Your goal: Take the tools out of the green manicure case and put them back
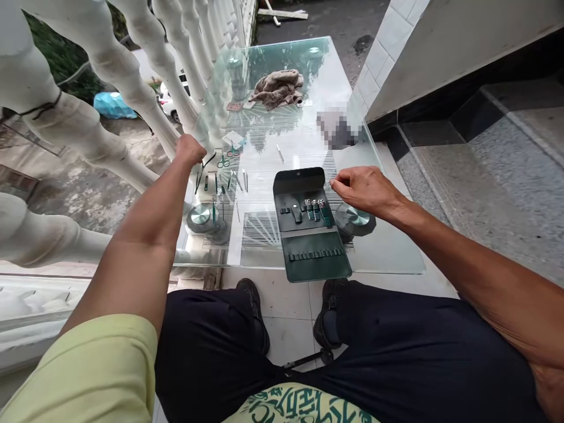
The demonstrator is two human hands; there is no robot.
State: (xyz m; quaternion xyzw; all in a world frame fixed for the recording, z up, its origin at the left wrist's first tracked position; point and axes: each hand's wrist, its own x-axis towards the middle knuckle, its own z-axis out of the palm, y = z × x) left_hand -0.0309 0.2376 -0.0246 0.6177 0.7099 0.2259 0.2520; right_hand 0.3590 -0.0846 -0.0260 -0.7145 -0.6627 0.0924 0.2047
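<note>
My left hand [190,150] is closed at the table's left edge, beside the white balusters. Dark, slender tool parts show by its fingers; what it grips is hidden. My right hand [363,187] has its fingers curled together just right of the dark green manicure case [317,258], with nothing visible in them. The case lies unfolded near the front edge. Several nail clippers [317,208] sit in its upper panel, above a row of elastic loops. Between my left hand and the case lie green-handled scissors [224,161], tweezers [238,181] and several other slim tools.
The glass table [264,258] stands on round metal-topped legs. A crumpled brown cloth [278,89] lies toward its far end, and a slim white item [280,154] near the middle. White balusters [110,64] line the left side; stone steps [506,153] rise on the right.
</note>
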